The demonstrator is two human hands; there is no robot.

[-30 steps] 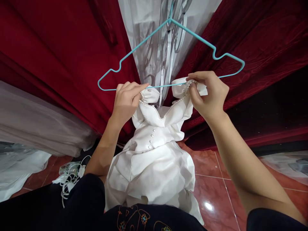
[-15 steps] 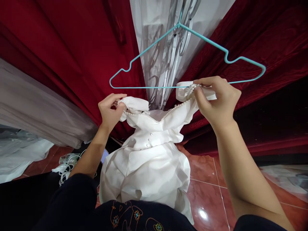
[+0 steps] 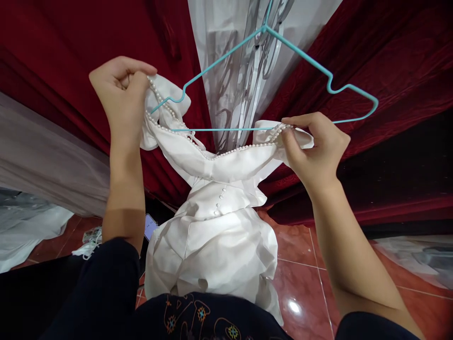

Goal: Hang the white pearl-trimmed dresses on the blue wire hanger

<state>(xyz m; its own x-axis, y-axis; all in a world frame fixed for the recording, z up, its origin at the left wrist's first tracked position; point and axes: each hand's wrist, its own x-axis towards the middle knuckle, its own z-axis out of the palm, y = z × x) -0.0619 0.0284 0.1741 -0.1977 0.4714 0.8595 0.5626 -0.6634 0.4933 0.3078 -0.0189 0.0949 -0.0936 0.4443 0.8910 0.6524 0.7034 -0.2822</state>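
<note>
A white dress (image 3: 219, 236) with a pearl-trimmed neckline and small buttons hangs down in front of me. My left hand (image 3: 122, 85) pinches its left shoulder strap, lifted over the left end of a light blue hanger (image 3: 300, 54); that end of the hanger passes inside the strap. My right hand (image 3: 314, 151) pinches the pearl edge of the right strap just below the hanger's bottom bar. On that side the hanger's end sticks out free above my hand. The hanger's hook runs out of the top of the view.
Red curtains (image 3: 123, 28) hang on both sides, with white drapery (image 3: 219, 52) and a silvery ornamental frame (image 3: 253, 89) between them. A phone (image 3: 150, 226) with a lit screen lies at lower left. Red tiles (image 3: 297, 278) cover the floor. Sheer white fabric (image 3: 421, 257) lies at the right.
My left hand has moved up and left, raising the left strap from below the bar to around the hanger's left end. My right hand has hardly moved.
</note>
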